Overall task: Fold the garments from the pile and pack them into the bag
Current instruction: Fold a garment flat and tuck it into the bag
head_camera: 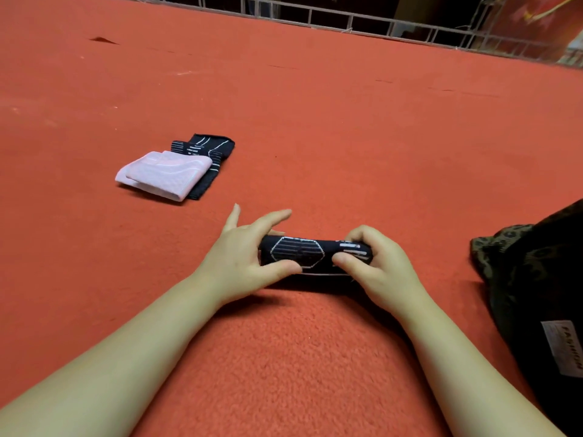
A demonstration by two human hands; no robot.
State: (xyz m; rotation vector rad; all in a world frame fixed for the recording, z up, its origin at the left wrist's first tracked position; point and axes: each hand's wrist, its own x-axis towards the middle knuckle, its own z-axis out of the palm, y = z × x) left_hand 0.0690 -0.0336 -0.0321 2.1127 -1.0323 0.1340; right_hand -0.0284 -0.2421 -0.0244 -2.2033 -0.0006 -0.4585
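Observation:
A small black garment with white lines and a hexagon pattern (298, 254) lies folded into a short roll on the red carpet (347, 137) in front of me. My left hand (243, 257) holds its left end, thumb below and fingers partly spread above. My right hand (375, 263) grips its right end with curled fingers. Further off to the left lie two folded garments, a pink one (164, 175) on top of a black one with white lines (209, 152). The dark patterned bag (542, 279) with a white label sits at the right edge.
A white metal railing (347, 20) runs along the far edge of the carpet. A small dark mark (102, 40) shows on the carpet at the far left.

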